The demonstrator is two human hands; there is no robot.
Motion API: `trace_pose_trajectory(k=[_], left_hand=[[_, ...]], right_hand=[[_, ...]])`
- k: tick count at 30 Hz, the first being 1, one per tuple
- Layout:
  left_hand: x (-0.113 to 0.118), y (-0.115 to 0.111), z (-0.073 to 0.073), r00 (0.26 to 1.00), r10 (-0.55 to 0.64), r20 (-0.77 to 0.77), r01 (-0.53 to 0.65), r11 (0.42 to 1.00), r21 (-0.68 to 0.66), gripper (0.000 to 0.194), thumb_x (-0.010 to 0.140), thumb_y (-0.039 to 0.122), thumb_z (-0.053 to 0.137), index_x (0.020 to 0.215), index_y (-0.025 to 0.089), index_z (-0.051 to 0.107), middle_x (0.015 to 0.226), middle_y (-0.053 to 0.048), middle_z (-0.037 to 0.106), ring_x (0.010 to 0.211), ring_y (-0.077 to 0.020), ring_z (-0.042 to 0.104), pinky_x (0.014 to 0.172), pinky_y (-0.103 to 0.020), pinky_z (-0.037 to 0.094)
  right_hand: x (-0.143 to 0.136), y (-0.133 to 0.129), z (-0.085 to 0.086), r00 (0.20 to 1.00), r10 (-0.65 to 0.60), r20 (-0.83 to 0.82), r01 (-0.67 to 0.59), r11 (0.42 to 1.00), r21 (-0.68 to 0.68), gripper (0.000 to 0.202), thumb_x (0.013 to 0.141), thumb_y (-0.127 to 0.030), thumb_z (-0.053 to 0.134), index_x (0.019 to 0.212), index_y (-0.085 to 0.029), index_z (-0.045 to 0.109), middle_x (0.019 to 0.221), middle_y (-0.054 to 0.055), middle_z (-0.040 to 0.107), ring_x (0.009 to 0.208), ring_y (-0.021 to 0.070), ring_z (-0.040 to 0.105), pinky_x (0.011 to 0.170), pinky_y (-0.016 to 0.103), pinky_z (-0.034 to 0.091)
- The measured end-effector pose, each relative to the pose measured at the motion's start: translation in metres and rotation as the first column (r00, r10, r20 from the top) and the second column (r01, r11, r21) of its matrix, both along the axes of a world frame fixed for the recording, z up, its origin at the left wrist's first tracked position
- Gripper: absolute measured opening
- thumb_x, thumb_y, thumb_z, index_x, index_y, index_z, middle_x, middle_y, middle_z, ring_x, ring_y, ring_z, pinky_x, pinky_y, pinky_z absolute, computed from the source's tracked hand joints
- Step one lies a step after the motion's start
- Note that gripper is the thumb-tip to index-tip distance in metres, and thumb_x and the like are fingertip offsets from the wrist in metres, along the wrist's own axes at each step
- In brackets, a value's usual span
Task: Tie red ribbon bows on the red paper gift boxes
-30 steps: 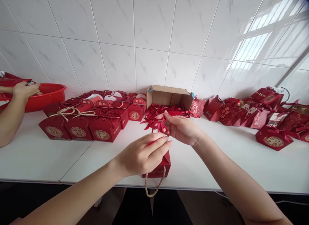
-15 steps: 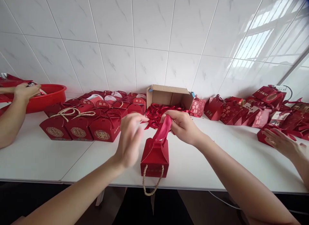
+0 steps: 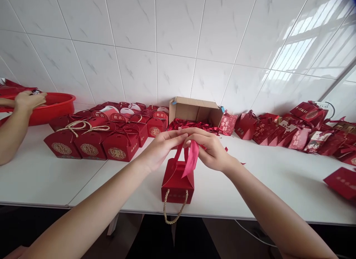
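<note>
Red ribbon (image 3: 191,160) rises from the top of a small red gift box (image 3: 178,184) standing upright near the front edge of a white table (image 3: 222,192), pinched in the closed fingers of a person's right hand (image 3: 211,147). The left hand (image 3: 162,149) meets the right above the box, its fingers bent; whether it also grips the ribbon cannot be told. A rope handle (image 3: 171,222) hangs on the box's near side; behind sits an open cardboard carton (image 3: 183,111).

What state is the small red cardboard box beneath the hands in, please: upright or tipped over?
Upright: the small red cardboard box stands on the white table, red satin ribbon rising from its top.
</note>
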State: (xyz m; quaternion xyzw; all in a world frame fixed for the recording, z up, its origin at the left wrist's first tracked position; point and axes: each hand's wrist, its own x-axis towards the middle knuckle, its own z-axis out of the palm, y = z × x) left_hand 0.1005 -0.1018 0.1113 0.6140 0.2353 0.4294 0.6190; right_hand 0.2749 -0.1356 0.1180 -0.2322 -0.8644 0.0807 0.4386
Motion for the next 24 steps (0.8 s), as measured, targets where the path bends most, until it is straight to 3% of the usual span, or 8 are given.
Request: trace_pose_trajectory(k=[6, 10, 13, 15, 17, 20, 22, 24], left_hand=[[0.000, -0.007, 0.002, 0.979, 0.203, 0.000, -0.200, 0.965, 0.172, 0.012, 0.077, 0.030, 0.069, 0.071, 0.019, 0.070, 0.074, 0.000, 0.066, 0.078, -0.0147, 0.059, 0.078, -0.028, 0.045], [-0.023, -0.006, -0.017, 0.907, 0.418, -0.045, -0.396, 0.885, 0.244, 0.015, 0.078, 0.034, 0.065, 0.072, 0.020, 0.064, 0.073, 0.000, 0.063, 0.075, -0.0155, 0.057, 0.071, -0.027, 0.043], [-0.056, -0.006, -0.049, 0.690, 0.701, -0.181, -0.536, 0.662, 0.524, 0.023, 0.080, 0.035, 0.058, 0.063, 0.021, 0.052, 0.064, 0.002, 0.056, 0.062, -0.0160, 0.053, 0.061, -0.028, 0.039], [-0.073, -0.008, -0.074, 0.478, 0.842, -0.249, -0.448, 0.477, 0.756, 0.024, 0.078, 0.032, 0.056, 0.058, 0.022, 0.047, 0.060, 0.000, 0.055, 0.061, -0.0181, 0.053, 0.061, -0.029, 0.037], [-0.081, -0.013, -0.095, 0.401, 0.816, -0.416, -0.250, 0.535, 0.807, 0.021, 0.079, 0.026, 0.051, 0.059, 0.022, 0.046, 0.061, -0.001, 0.058, 0.060, -0.0195, 0.055, 0.060, -0.030, 0.036], [-0.078, -0.017, -0.104, 0.285, 0.776, -0.563, -0.131, 0.613, 0.779, 0.022, 0.080, 0.028, 0.049, 0.060, 0.023, 0.041, 0.060, -0.001, 0.059, 0.054, -0.0194, 0.052, 0.055, -0.030, 0.032], [-0.073, -0.018, -0.099, 0.222, 0.810, -0.543, -0.164, 0.579, 0.798, 0.027, 0.080, 0.035, 0.051, 0.060, 0.023, 0.036, 0.058, -0.001, 0.055, 0.052, -0.0199, 0.049, 0.052, -0.030, 0.031], [-0.071, -0.017, -0.090, 0.252, 0.852, -0.459, -0.227, 0.513, 0.828, 0.028, 0.081, 0.037, 0.052, 0.063, 0.024, 0.035, 0.062, -0.001, 0.052, 0.058, -0.0213, 0.051, 0.056, -0.031, 0.035]], right_hand=[[0.003, -0.005, -0.009, 0.983, -0.080, -0.168, 0.040, 0.973, -0.226, 0.026, 0.095, -0.032, 0.045, 0.088, -0.023, 0.068, 0.135, 0.008, 0.050, 0.128, 0.0264, 0.043, 0.097, 0.044, 0.044], [0.026, -0.020, -0.038, 0.960, -0.135, -0.246, 0.024, 0.913, -0.407, 0.033, 0.095, -0.039, 0.043, 0.081, -0.024, 0.069, 0.127, 0.008, 0.054, 0.126, 0.0264, 0.043, 0.102, 0.043, 0.039], [0.058, -0.039, -0.076, 0.915, -0.278, -0.292, 0.072, 0.826, -0.560, 0.039, 0.093, -0.041, 0.044, 0.066, -0.022, 0.064, 0.112, 0.009, 0.059, 0.112, 0.0278, 0.052, 0.092, 0.042, 0.045], [0.074, -0.051, -0.100, 0.896, -0.385, -0.223, 0.127, 0.702, -0.701, 0.037, 0.091, -0.044, 0.047, 0.067, -0.022, 0.066, 0.105, 0.009, 0.059, 0.094, 0.0262, 0.057, 0.084, 0.043, 0.048], [0.081, -0.059, -0.116, 0.921, -0.357, -0.156, 0.087, 0.579, -0.810, 0.035, 0.090, -0.044, 0.050, 0.069, -0.022, 0.067, 0.099, 0.009, 0.061, 0.087, 0.0254, 0.058, 0.082, 0.043, 0.048], [0.079, -0.059, -0.121, 0.913, -0.336, -0.232, -0.036, 0.500, -0.865, 0.021, 0.086, -0.042, 0.057, 0.089, -0.025, 0.070, 0.106, 0.008, 0.063, 0.100, 0.0269, 0.058, 0.090, 0.043, 0.047], [0.078, -0.052, -0.118, 0.843, -0.430, -0.324, -0.085, 0.488, -0.869, 0.025, 0.085, -0.043, 0.059, 0.102, -0.027, 0.067, 0.119, 0.008, 0.061, 0.113, 0.0276, 0.055, 0.094, 0.044, 0.045], [0.079, -0.044, -0.113, 0.717, -0.590, -0.370, -0.037, 0.497, -0.867, 0.030, 0.083, -0.045, 0.061, 0.107, -0.027, 0.064, 0.125, 0.008, 0.058, 0.119, 0.0280, 0.052, 0.098, 0.044, 0.042]])
